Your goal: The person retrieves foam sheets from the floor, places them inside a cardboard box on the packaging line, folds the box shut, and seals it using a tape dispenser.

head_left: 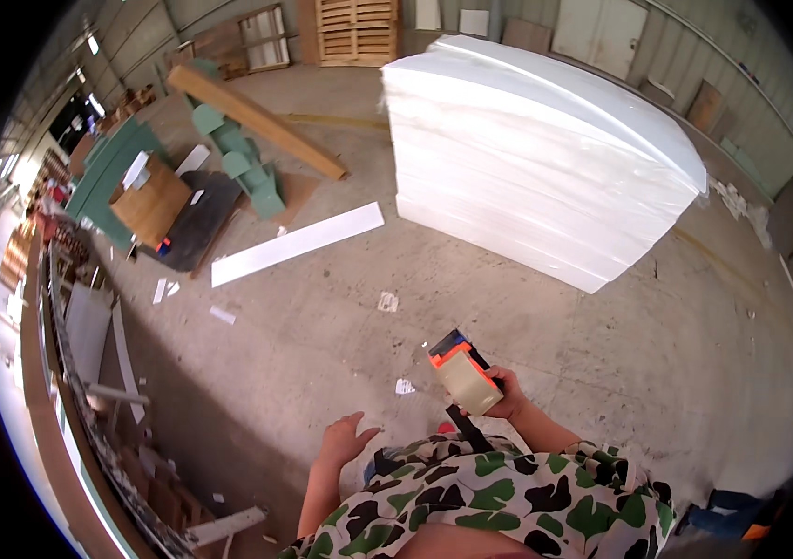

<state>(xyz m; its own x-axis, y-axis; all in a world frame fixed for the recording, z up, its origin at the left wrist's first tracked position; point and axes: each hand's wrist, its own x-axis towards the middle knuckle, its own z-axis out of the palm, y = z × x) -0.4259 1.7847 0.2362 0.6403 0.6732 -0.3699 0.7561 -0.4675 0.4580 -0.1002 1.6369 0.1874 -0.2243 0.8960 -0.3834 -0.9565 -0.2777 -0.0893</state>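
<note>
My right hand [508, 395] grips a tape dispenser [468, 380], held out in front of my body over the floor. The dispenser carries a wide roll of beige tape, with orange parts and a dark end pointing away from me. My fingers wrap around its right side, and the far side of the grip is hidden. My left hand [347, 439] hangs in the air to the left, its fingers apart and nothing in it. Beyond both hands stands a big stack of white sheets or boards [517, 177], covered in clear wrap.
A long white strip [298, 244] lies on the concrete floor ahead, with paper scraps [388, 302] around it. Farther left are a cardboard box [149, 201], green pieces [238, 154] and a leaning brown beam [257, 121]. A long raised edge [70, 410] runs along my left.
</note>
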